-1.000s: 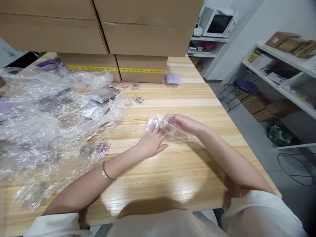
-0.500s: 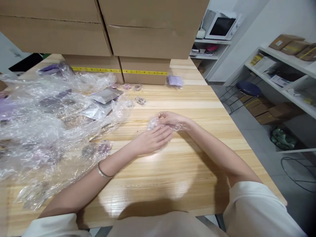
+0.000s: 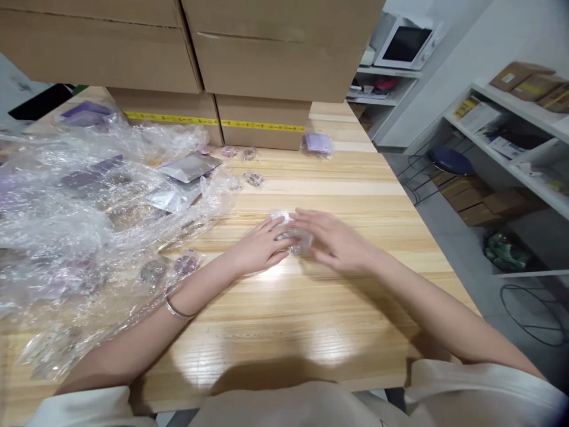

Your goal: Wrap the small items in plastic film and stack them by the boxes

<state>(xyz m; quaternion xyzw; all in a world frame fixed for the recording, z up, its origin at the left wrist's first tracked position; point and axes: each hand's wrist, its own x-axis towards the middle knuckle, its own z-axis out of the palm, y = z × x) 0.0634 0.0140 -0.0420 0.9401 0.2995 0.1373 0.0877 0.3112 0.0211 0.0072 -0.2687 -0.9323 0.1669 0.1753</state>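
A small crumpled clear plastic wrapper (image 3: pixel 299 242) lies on the wooden tabletop between my two hands. What is inside it, if anything, I cannot make out. My left hand (image 3: pixel 262 244), with a bangle on its wrist, rests against the wrapper's left side, fingers stretched over it and thumb apart. On the other side, my right hand (image 3: pixel 335 240) is open, its fingers spread and slightly blurred, with fingertips at the wrapper's right edge. Just beyond the hands is a small wrapped item (image 3: pixel 253 178).
Clear plastic wrap (image 3: pixel 133 237) heaps over the left side, with silver pouches (image 3: pixel 189 168) among it. Cardboard boxes (image 3: pixel 262 118) stand stacked at the back. A purple packet (image 3: pixel 317 143) lies beside them. Shelves (image 3: pixel 515 130) and a blue stool (image 3: pixel 450 161) are off to the right.
My right hand has drawn back toward me and to the right, and its fingers have spread. My left hand has shifted slightly left. The wrapper now sits lower between them, more compact.
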